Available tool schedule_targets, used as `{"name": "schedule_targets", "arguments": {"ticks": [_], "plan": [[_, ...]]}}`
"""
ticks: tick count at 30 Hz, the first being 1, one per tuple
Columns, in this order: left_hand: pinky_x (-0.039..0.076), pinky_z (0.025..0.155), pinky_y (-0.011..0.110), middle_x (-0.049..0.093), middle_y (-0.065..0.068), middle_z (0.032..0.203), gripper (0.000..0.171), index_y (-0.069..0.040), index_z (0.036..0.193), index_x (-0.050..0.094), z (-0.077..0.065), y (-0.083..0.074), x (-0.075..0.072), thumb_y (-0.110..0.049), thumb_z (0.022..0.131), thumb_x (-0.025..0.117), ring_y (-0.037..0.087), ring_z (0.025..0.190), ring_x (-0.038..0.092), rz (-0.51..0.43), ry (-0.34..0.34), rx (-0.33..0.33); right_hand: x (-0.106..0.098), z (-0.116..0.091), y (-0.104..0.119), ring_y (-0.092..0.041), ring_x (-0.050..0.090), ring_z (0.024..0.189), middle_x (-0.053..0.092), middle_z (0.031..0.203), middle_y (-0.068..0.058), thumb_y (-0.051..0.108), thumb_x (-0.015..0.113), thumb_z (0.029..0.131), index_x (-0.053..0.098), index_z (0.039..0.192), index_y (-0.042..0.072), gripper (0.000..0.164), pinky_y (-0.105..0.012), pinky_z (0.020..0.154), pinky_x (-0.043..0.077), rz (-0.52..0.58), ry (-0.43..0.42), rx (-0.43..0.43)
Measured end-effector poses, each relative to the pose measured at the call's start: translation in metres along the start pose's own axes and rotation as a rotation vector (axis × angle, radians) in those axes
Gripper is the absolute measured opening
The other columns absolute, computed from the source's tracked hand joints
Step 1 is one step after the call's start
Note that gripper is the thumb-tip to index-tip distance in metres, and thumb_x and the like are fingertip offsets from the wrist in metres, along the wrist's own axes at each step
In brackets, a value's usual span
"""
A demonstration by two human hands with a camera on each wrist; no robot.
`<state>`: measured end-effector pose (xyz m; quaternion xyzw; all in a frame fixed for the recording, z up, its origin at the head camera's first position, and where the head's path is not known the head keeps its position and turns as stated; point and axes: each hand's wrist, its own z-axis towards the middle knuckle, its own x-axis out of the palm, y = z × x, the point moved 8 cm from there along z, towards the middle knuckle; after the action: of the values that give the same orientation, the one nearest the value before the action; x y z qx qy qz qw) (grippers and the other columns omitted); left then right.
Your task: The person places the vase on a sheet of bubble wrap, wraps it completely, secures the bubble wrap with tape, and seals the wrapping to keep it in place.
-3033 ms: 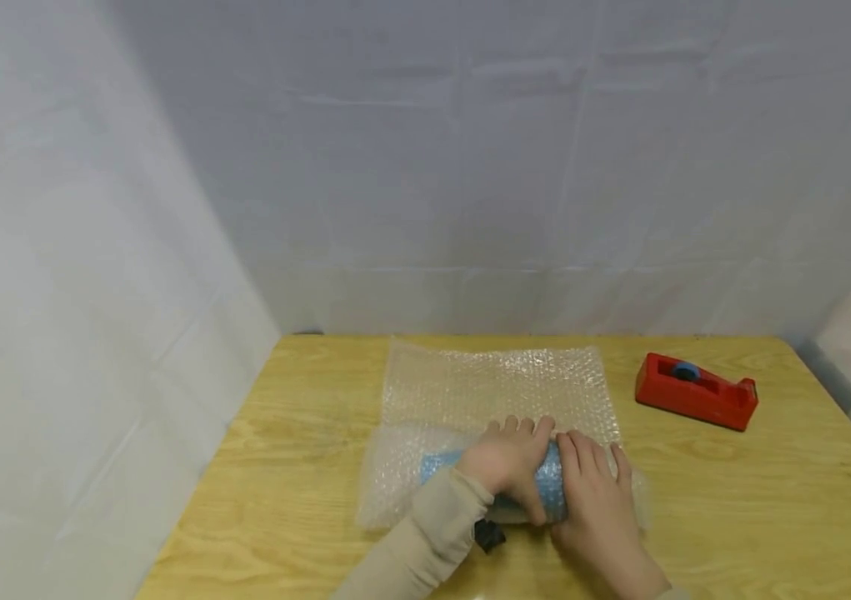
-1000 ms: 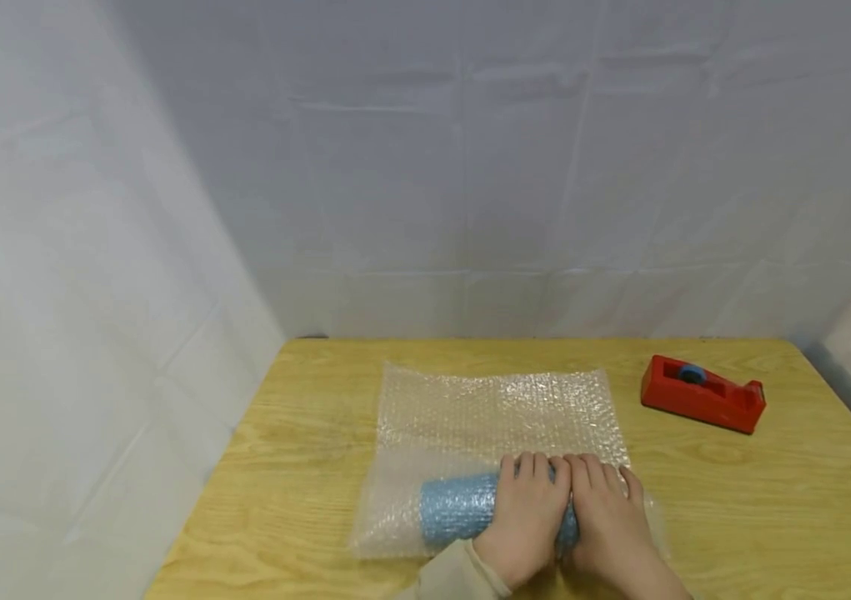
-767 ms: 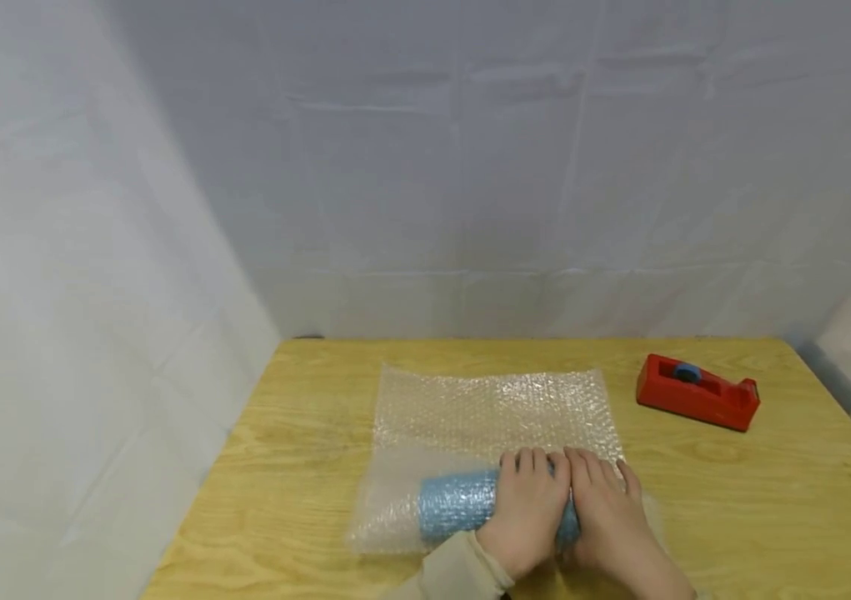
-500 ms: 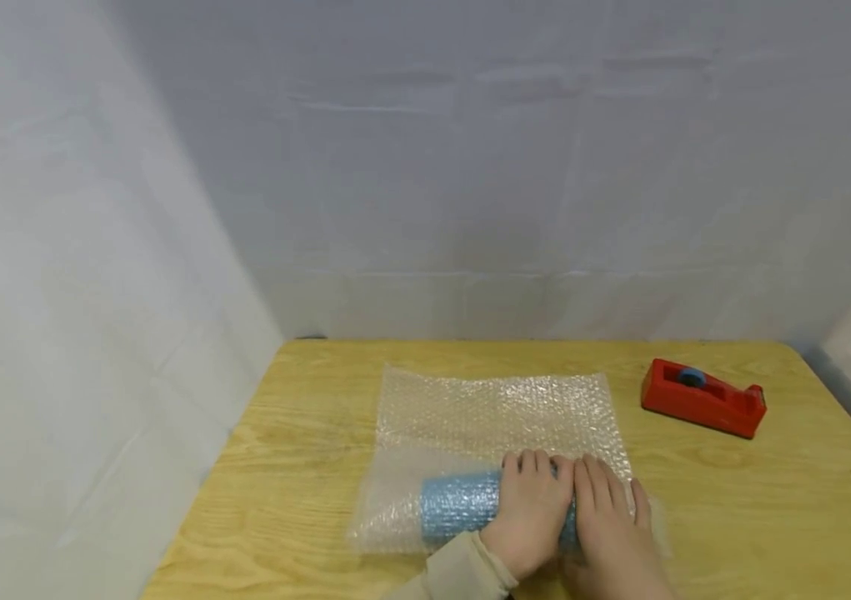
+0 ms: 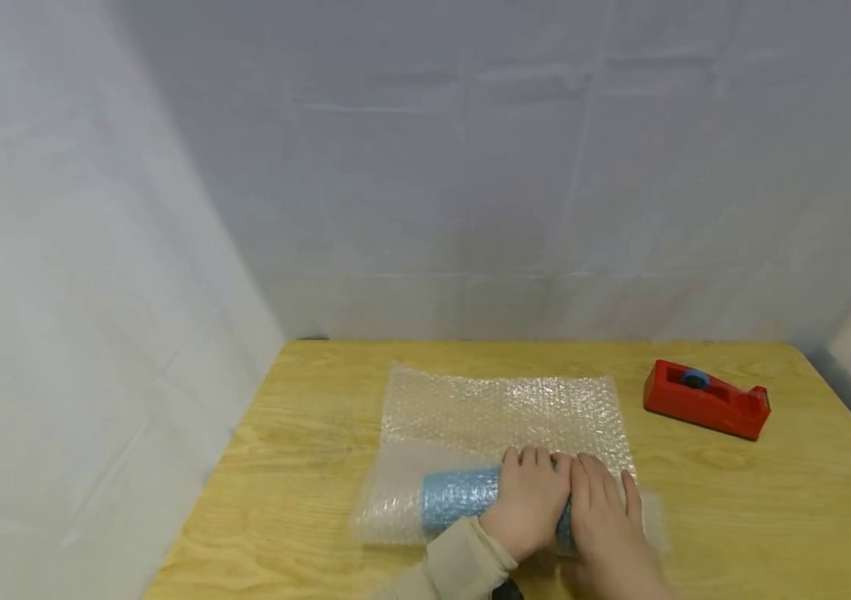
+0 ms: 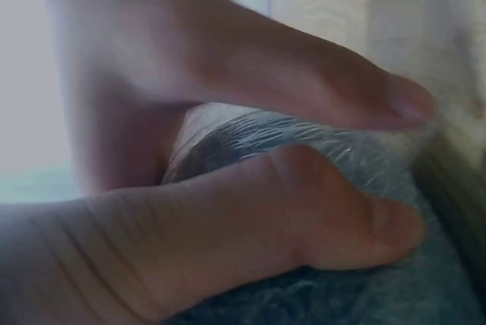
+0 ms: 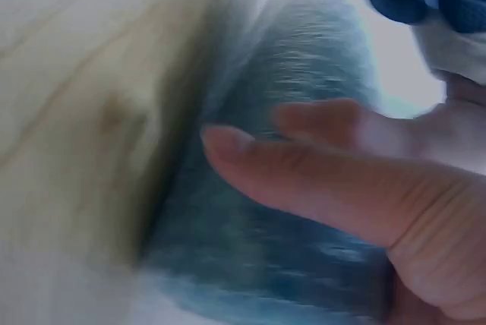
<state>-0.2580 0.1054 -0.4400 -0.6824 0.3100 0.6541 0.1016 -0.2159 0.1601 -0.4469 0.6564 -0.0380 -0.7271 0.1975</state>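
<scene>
A blue cylinder (image 5: 457, 500), covered by clear plastic bubble wrap (image 5: 500, 415), lies sideways on the yellow wood-grain table (image 5: 282, 467). The left hand (image 5: 532, 504) and right hand (image 5: 607, 521), side by side, are clamped round it (thumbs on the near side); a red tape dispenser (image 5: 703, 406) stands beyond, right.

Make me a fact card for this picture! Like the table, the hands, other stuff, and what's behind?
Table: yellowish wood-grain table
Left hand: grips a blue cylinder
Right hand: grips it too, beside the left hand
Wrapping: clear, shiny bubble-wrap sheet, over the cylinder and flat beyond it
Tape: long red tape dispenser, right of the bubble-wrap sheet, untouched
Behind: pale grey, creased sheet
</scene>
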Motion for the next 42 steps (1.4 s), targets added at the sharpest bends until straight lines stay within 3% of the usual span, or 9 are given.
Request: {"name": "schedule_targets", "arguments": {"ticks": [5, 12, 20, 28, 36, 42], "plan": [[0.044, 0.083, 0.033, 0.060, -0.001, 0.111, 0.105, -0.021, 0.122, 0.051, 0.003, 0.001, 0.000, -0.068, 0.036, 0.092, 0.015, 0.101, 0.055, -0.031, 0.061, -0.001, -0.004, 0.000, 0.001, -0.043, 0.040, 0.126, 0.045, 0.134, -0.026, 0.026, 0.093, 0.050, 0.041, 0.136, -0.009, 0.107, -0.068, 0.103, 0.019, -0.064, -0.156, -0.030], [0.044, 0.091, 0.036, 0.060, -0.001, 0.116, 0.113, -0.019, 0.130, 0.046, 0.007, 0.006, 0.002, -0.066, 0.038, 0.092, 0.016, 0.106, 0.056, -0.100, 0.091, 0.014, -0.009, 0.008, -0.003, -0.043, 0.044, 0.121, 0.051, 0.129, -0.022, 0.027, 0.093, 0.039, 0.050, 0.134, -0.005, 0.109, -0.069, 0.102, 0.021, -0.061, -0.165, -0.047], [0.048, 0.087, 0.037, 0.063, -0.001, 0.111, 0.103, -0.021, 0.122, 0.047, 0.006, 0.010, 0.003, -0.066, 0.041, 0.091, 0.018, 0.100, 0.060, -0.183, -0.003, 0.061, -0.008, 0.013, -0.008, -0.043, 0.045, 0.121, 0.052, 0.129, -0.020, 0.036, 0.097, 0.039, 0.054, 0.132, -0.001, 0.109, -0.069, 0.102, 0.021, -0.045, -0.109, -0.032], [0.048, 0.086, 0.045, 0.055, 0.000, 0.122, 0.110, -0.023, 0.135, 0.050, -0.010, 0.018, 0.002, -0.072, 0.045, 0.087, 0.024, 0.107, 0.056, -0.210, -0.094, 0.026, -0.009, 0.012, -0.006, -0.043, 0.047, 0.118, 0.052, 0.125, -0.019, 0.035, 0.097, 0.036, 0.054, 0.131, -0.001, 0.110, -0.069, 0.102, 0.023, -0.040, -0.157, -0.046], [0.048, 0.088, 0.042, 0.059, 0.002, 0.124, 0.120, -0.017, 0.141, 0.046, -0.018, 0.013, 0.006, -0.072, 0.043, 0.088, 0.023, 0.107, 0.059, -0.135, -0.170, 0.035, -0.005, 0.011, -0.006, -0.043, 0.046, 0.118, 0.052, 0.125, -0.020, 0.033, 0.099, 0.032, 0.054, 0.130, -0.001, 0.113, -0.068, 0.102, 0.023, -0.060, -0.144, -0.010], [0.049, 0.083, 0.035, 0.059, 0.002, 0.120, 0.120, -0.021, 0.139, 0.045, -0.016, 0.009, 0.006, -0.077, 0.040, 0.085, 0.021, 0.103, 0.059, -0.054, -0.168, 0.043, -0.003, 0.011, -0.008, -0.043, 0.046, 0.120, 0.052, 0.127, -0.020, 0.034, 0.099, 0.034, 0.054, 0.130, 0.000, 0.112, -0.069, 0.103, 0.023, -0.078, -0.125, 0.016]]}}
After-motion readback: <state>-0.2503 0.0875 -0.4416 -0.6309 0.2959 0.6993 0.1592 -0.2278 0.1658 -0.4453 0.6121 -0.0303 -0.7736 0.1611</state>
